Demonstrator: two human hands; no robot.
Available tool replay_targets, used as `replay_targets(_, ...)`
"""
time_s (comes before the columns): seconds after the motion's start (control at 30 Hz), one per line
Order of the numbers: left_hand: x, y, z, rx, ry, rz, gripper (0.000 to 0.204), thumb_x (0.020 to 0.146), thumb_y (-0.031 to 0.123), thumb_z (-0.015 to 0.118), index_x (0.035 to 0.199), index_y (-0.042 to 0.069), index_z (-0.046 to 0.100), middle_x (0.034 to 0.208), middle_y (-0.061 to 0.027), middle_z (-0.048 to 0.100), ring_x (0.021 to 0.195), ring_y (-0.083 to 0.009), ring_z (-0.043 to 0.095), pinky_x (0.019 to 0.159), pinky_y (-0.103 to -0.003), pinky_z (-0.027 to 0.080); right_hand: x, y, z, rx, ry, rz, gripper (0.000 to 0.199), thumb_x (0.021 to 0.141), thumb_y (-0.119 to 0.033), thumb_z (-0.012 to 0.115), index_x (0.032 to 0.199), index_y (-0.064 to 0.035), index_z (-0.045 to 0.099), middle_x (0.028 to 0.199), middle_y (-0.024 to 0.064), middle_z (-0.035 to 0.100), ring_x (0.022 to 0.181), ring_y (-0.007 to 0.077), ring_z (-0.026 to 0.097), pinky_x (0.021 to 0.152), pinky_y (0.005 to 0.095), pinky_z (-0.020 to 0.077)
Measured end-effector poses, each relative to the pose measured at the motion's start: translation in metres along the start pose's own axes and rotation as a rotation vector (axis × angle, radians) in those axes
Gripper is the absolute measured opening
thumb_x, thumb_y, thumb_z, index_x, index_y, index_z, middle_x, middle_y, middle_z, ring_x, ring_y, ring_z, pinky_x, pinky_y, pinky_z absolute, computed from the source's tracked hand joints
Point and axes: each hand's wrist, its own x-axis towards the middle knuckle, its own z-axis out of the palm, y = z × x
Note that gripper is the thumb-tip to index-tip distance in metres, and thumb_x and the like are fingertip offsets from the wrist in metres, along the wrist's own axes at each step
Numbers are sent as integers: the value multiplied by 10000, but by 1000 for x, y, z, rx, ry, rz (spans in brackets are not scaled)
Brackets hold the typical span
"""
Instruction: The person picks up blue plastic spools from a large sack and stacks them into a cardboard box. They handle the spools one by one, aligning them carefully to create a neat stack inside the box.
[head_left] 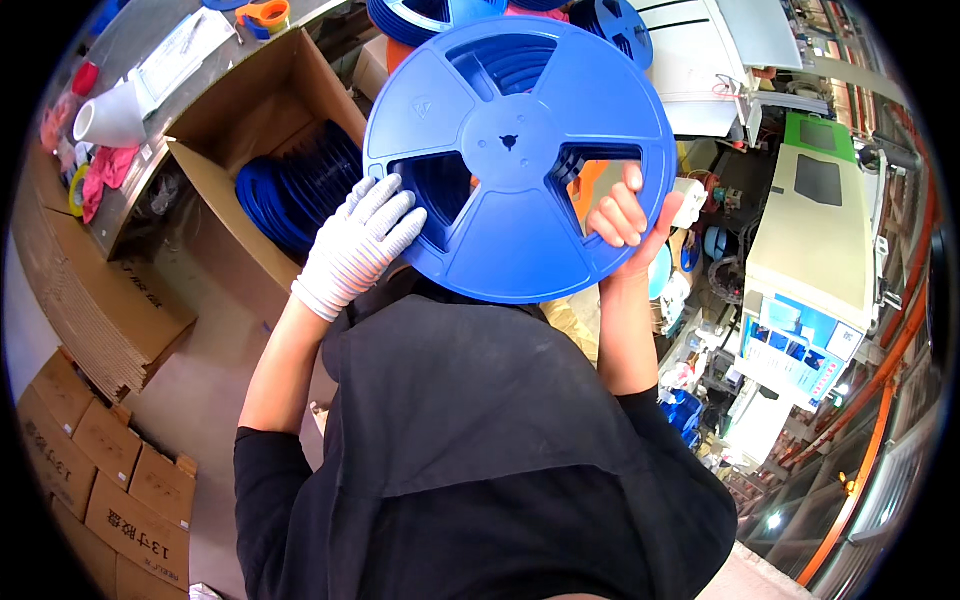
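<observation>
A large blue plastic reel (510,235) faces up before my chest, with a small hub hole and three window openings. More dark blue rims show through its windows; I cannot tell how many reels are under it. My left hand (362,235), in a white striped glove, grips the reel's lower left edge with its fingers over the face. On the other side my bare right hand (630,225) holds the rim, its fingers curled at the right window. Left of the reel, an open cardboard box (225,215) contains several blue reels (290,190) standing on edge.
More blue reels (610,28) lie beyond the held one. At far left stands a grey table (215,75) with a white cup-shaped piece (110,115) and tape rolls. Flattened cardboard (95,290) and stacked cartons (135,520) are at left. A beige-and-green machine (815,220) stands right.
</observation>
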Motion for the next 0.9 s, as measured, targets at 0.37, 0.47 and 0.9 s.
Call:
replay_targets(0.37,-51,24,26,-1972,501,-908,282,868,85,641,1130,85,538,1059,-124,632,1038,-304,623,832,-420,557,-5,-2,-27,-397,348,-37,482,956,-435,486,1171,-5,523,699,2,423,592,108,391,572,264,345)
replay_targets(0.47,-62,24,29,-2096,564,-928,326,848,124,676,1137,98,527,1071,-120,628,1066,-345,609,823,-473,563,-15,-4,-34,-349,432,-74,459,949,-422,509,1139,-6,546,697,4,439,595,116,398,570,267,345)
replay_targets(0.9,-78,30,32,-2121,650,-968,367,840,93,680,1163,84,506,1082,-125,615,1078,-351,600,860,-491,547,-23,12,-48,-131,448,25,480,943,-424,518,1162,2,498,696,-7,426,584,98,403,582,253,361)
